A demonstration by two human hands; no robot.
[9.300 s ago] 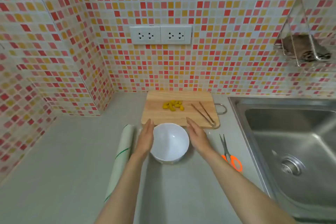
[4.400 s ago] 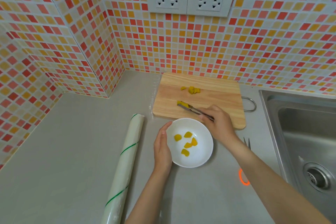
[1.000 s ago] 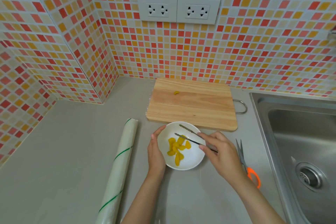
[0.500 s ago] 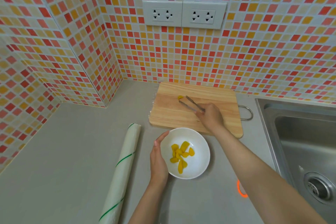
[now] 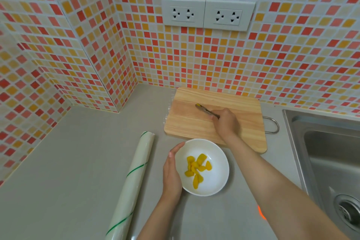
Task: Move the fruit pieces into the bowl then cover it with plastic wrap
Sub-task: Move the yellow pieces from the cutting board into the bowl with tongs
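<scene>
Head view, right hand (image 5: 226,122) pinching tongs (image 5: 206,110) on last fruit piece (image 5: 198,105), left hand (image 5: 172,173) cupped against bowl (image 5: 218,154)

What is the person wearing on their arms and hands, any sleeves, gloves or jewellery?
Nothing shows: the left hand and right hand are bare, no gloves, rings or watch. Both forearms are uncovered as far as the picture's edge, no sleeves in view.

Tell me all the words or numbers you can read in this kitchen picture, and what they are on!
There are none to read.
The plastic wrap roll shows only green stripes, no letters.
The two wall sockets show only holes, no writing.
The white bowl, the cutting board, the tongs and the sink are plain.
</scene>
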